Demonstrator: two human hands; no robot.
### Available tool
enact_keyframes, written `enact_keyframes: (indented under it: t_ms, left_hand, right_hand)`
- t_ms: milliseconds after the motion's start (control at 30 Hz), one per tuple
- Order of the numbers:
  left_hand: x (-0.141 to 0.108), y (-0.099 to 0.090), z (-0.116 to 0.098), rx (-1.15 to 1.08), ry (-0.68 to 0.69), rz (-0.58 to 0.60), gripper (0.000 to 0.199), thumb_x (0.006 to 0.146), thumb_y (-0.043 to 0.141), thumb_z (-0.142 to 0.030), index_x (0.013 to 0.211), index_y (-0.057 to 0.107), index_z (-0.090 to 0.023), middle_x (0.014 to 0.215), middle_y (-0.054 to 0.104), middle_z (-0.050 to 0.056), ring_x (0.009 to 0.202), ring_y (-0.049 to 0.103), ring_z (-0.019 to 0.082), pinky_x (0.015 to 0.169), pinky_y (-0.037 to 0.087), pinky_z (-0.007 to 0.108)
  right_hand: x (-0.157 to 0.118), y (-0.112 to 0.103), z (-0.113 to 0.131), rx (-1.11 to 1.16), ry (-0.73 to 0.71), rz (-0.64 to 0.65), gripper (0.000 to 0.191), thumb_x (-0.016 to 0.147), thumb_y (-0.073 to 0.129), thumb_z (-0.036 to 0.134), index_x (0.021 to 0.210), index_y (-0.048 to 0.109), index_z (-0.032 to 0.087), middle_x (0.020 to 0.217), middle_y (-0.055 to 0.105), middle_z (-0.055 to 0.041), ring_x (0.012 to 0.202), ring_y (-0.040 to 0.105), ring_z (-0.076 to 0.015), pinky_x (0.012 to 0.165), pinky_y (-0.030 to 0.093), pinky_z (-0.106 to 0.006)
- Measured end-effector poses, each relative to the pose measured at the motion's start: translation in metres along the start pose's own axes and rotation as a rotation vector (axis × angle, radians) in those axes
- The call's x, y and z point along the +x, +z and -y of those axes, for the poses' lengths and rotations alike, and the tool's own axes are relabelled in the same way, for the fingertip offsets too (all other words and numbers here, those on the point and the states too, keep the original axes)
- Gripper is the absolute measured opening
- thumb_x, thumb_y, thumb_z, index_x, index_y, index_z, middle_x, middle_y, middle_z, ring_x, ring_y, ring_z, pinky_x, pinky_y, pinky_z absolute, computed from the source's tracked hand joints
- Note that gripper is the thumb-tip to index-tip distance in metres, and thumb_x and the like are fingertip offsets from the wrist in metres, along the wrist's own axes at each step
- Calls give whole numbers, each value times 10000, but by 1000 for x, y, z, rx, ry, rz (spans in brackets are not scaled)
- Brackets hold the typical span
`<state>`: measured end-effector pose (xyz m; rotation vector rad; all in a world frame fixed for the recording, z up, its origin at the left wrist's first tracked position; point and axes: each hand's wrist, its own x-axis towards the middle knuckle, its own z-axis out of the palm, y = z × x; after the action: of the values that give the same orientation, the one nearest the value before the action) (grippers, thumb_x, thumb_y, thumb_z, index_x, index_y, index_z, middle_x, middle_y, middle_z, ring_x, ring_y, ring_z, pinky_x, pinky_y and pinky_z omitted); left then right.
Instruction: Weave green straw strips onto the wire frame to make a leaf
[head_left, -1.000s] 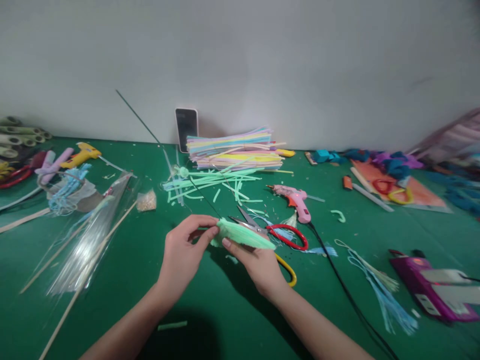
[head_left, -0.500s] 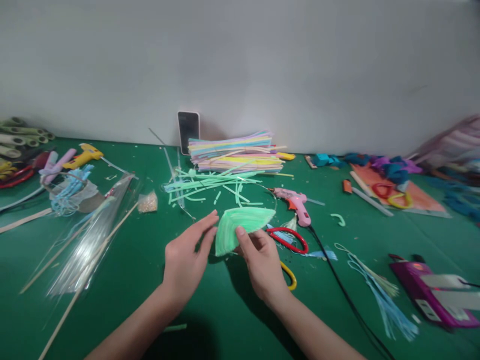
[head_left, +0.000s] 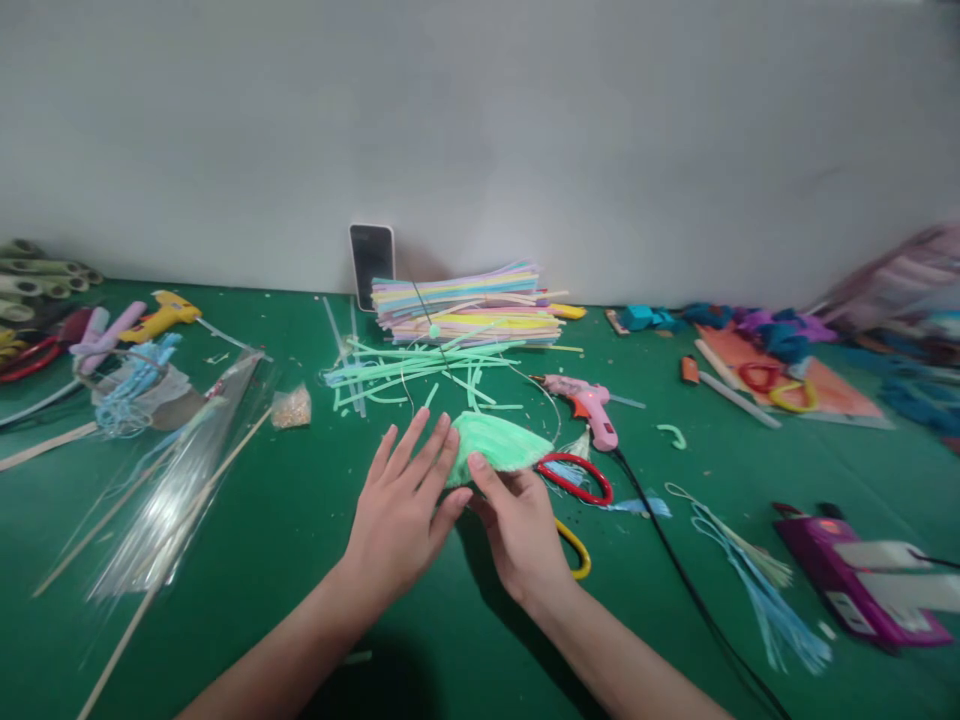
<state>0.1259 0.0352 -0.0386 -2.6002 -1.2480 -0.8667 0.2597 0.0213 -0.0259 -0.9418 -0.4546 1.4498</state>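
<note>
Grey wall [head_left: 600, 150], plain and pale, rises behind a green table [head_left: 285, 540] scattered with craft supplies. At the far right edge sits a bulky pinkish plastic bag [head_left: 911, 270]; its contents cannot be made out. To the left lies a long clear sleeve [head_left: 172, 485], glossy enough to hide whether anything is inside, with a thin wooden stick [head_left: 142, 610] beside and partly over it. Near the wall is a bundle of pastel strips [head_left: 465, 300], and in front of it a loose heap of green strips [head_left: 420, 366], seemingly unused.

Two bare hands meet at the centre. The left hand [head_left: 409, 500] is open, fingers extended, laid against the near-left side of a green piece [head_left: 495, 443] without gripping it. The right hand [head_left: 517, 515] pinches that piece, thumb on top and fingers beneath, just above the table. It appears already shaped, a ribbed, curved fan (probably made of the same strips); how much is left to do cannot be told.

Just beyond rests a pink glue gun [head_left: 590, 400], unheld. Red-and-yellow scissors [head_left: 606, 488] lie partly hidden by the right hand. Smallest is a clear packet [head_left: 291, 409] of tiny tan bits, perhaps beads.
</note>
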Motion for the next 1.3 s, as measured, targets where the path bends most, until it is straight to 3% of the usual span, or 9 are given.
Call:
enact_keyframes:
  t_ms: [100,233,533,667,800,933,1133,1233,1300]
  left_hand:
    - [-1,4,1,-183,-77,59,497,982,448,-280,1457,390,-149,1496,468,97,1470,239,270,1139,323,545]
    - [-1,3,0,-297,-120,-11,532,975,459,-245,1486,331,-168,1490,477,104,1464,260,236,1149,329,516]
    - [-2,3,0,-18,-56,-24,576,942,531,-329,1447,391,-90,1489,463,163,1464,222,346,1151,247,593]
    - [-1,-5,2,-14,-12,-158,564,892,614,-280,1406,452,-115,1400,563,166,1398,361,352,1117,315,579]
    - [4,-21,10,-1,29,-354,516,815,691,-138,1312,554,-154,1231,684,136,1234,539,291,1086,387,515]
    - [10,-29,13,26,40,-285,448,837,674,-130,1274,577,-141,1227,690,129,1274,510,307,1120,321,549]
    - [12,-29,11,-155,-8,-264,174,874,598,-57,976,642,-191,856,761,15,1063,648,222,1113,339,532]
    - [8,-29,12,-132,5,-350,246,852,614,-39,1012,651,-223,918,774,14,1145,614,247,1122,294,580]
    - [5,-27,14,-112,15,-374,323,844,603,-20,1073,648,-243,982,773,24,1178,600,247,1127,283,586]
  right_hand:
    - [2,-1,2,0,19,0,201,695,840,273,868,755,217,867,737,4,754,618,-120,634,507,-217]
    - [4,-3,4,-8,27,-7,215,696,840,297,874,751,218,872,730,1,755,617,-128,633,515,-234]
    - [3,-1,6,-32,3,50,164,690,840,310,746,737,195,735,687,12,661,580,-109,604,493,-220]
    - [4,-5,5,-89,-23,46,176,722,813,346,788,734,203,719,673,8,657,583,-122,626,501,-240]
    - [6,-9,8,-257,-107,80,174,778,760,386,813,729,219,722,671,9,678,594,-141,689,514,-272]
    - [3,-7,14,-500,-231,219,173,842,686,374,908,749,228,893,718,-29,842,635,-208,772,515,-319]
    - [1,-10,11,-795,-401,360,168,895,615,307,983,754,274,878,695,-22,816,617,-201,736,487,-311]
    - [2,-12,11,-817,-530,343,265,861,648,246,1112,709,304,1066,666,-40,1014,595,-224,892,455,-346]
    - [4,-12,13,-783,-557,246,387,820,679,233,1200,656,302,1189,605,-61,1087,557,-233,907,447,-345]
